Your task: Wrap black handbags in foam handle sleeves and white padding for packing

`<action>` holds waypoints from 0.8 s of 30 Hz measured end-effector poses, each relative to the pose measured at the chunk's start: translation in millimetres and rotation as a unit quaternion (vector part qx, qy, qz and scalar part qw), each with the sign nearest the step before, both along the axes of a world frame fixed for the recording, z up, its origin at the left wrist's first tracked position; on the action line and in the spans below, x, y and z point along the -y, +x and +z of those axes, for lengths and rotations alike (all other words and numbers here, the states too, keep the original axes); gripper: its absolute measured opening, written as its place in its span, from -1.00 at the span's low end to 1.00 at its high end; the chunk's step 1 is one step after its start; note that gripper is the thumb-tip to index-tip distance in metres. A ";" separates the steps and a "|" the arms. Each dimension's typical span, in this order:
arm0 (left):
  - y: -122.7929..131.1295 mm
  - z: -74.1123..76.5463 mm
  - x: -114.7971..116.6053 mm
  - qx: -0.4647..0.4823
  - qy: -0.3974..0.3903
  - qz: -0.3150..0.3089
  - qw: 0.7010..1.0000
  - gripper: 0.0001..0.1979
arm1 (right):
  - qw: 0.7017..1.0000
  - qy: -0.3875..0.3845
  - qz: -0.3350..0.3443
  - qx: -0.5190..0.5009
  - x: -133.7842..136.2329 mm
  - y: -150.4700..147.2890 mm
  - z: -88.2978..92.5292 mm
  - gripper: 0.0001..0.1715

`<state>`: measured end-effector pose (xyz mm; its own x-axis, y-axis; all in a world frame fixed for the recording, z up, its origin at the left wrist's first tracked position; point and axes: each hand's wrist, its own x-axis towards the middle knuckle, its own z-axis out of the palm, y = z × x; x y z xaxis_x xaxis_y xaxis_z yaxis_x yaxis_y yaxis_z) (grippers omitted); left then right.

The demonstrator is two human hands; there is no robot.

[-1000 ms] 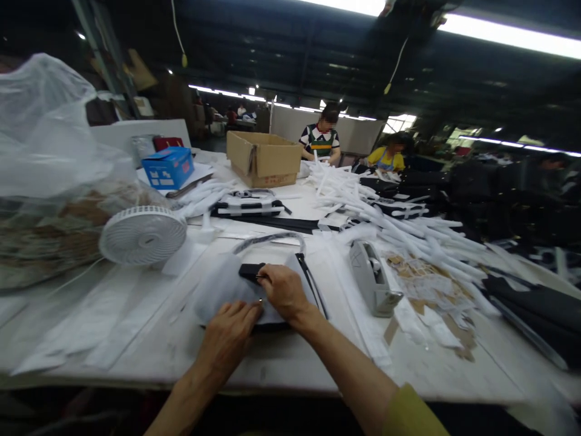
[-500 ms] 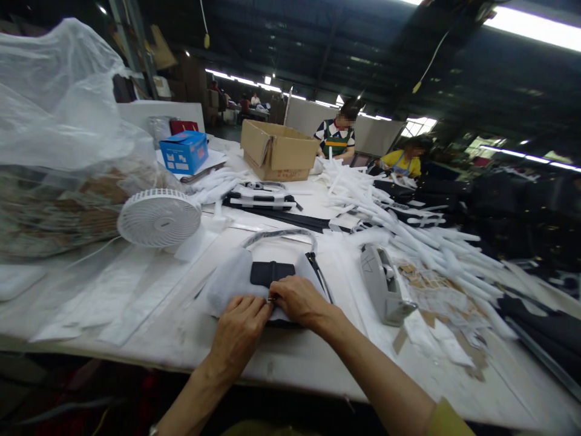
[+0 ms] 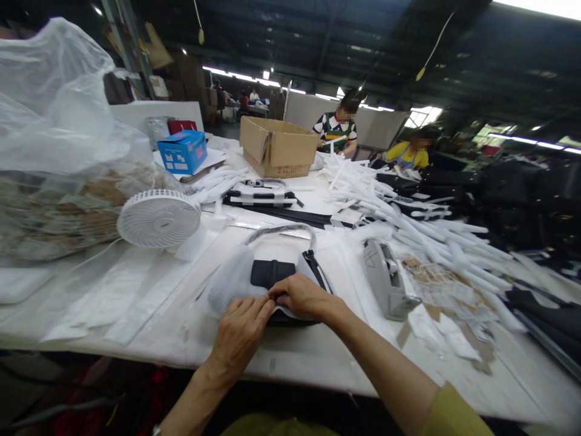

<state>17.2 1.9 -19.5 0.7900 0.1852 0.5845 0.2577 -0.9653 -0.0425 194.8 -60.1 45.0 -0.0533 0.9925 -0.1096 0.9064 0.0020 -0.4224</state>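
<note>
A black handbag [image 3: 273, 272] lies on the table in front of me, partly covered with a white foam sheet [image 3: 233, 275]. Its wrapped handle [image 3: 281, 229] arches away from me, and a black zipper end [image 3: 313, 261] sticks out at the right. Over the near edge of the foam, my left hand [image 3: 242, 324] is closed, fingers side by side and thumb hidden. My right hand [image 3: 299, 295] pinches the foam edge just below the dark strap, its fingers curled. The two hands' fingertips nearly meet. Black shows beneath the lifted foam edge.
A white fan [image 3: 158, 218] and a big clear plastic bag [image 3: 54, 151] stand at the left. Behind are a blue box [image 3: 182, 151] and a cardboard box [image 3: 276, 145]. At right are a grey tape dispenser [image 3: 385, 278] and white foam strips [image 3: 436, 236]. Two people work across the table.
A small metal piece seen at my right fingertips before is now out of sight. The foam edge under the right hand is now raised. My left hand has barely moved.
</note>
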 end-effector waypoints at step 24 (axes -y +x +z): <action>-1.9 0.2 -5.8 -0.025 -0.064 -0.042 0.997 -0.61 | 0.949 0.058 0.265 0.157 -19.0 24.7 -1.5 -0.85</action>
<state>15.3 7.7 -19.3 0.8333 0.1882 0.5197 0.1769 -0.9816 0.0718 219.5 -41.1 43.5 -0.5319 0.8416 -0.0936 0.8461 0.5236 -0.0997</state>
